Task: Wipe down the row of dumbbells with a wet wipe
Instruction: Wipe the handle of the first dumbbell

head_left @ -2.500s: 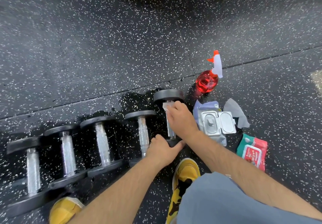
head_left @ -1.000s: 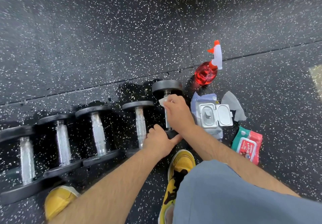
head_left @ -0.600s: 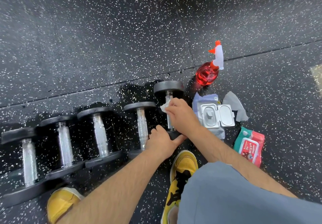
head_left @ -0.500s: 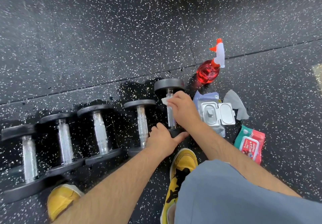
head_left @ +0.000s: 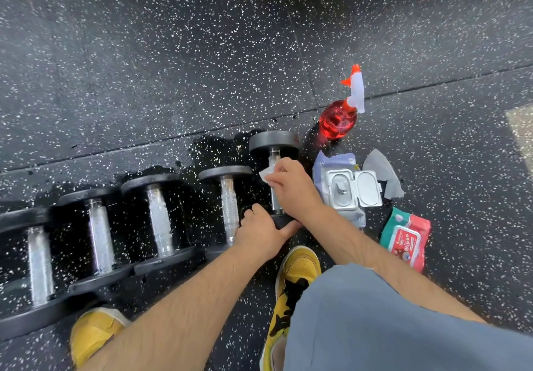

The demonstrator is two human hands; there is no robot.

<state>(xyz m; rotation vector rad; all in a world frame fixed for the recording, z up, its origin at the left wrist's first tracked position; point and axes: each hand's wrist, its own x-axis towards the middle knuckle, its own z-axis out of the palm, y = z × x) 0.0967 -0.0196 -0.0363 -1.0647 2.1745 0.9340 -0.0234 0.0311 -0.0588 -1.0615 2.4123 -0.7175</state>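
Note:
Several black dumbbells with knurled steel handles lie in a row on the speckled rubber floor. My right hand (head_left: 294, 189) grips a white wet wipe (head_left: 266, 174) wrapped round the handle of the rightmost dumbbell (head_left: 273, 142). My left hand (head_left: 259, 232) grips that dumbbell's near head, fingers curled over it. The neighbouring dumbbell (head_left: 227, 194) lies just left of my hands.
Right of the row: an open grey wipes pack (head_left: 350, 189), a used wipe (head_left: 382, 174), a red wipes pack (head_left: 405, 239) and a red spray bottle (head_left: 339, 119). The floor around the dumbbells looks wet. My yellow shoes (head_left: 297, 278) stand close below.
My right hand has slid the wipe back and forth along the rightmost dumbbell's handle. My left hand stays on the near head.

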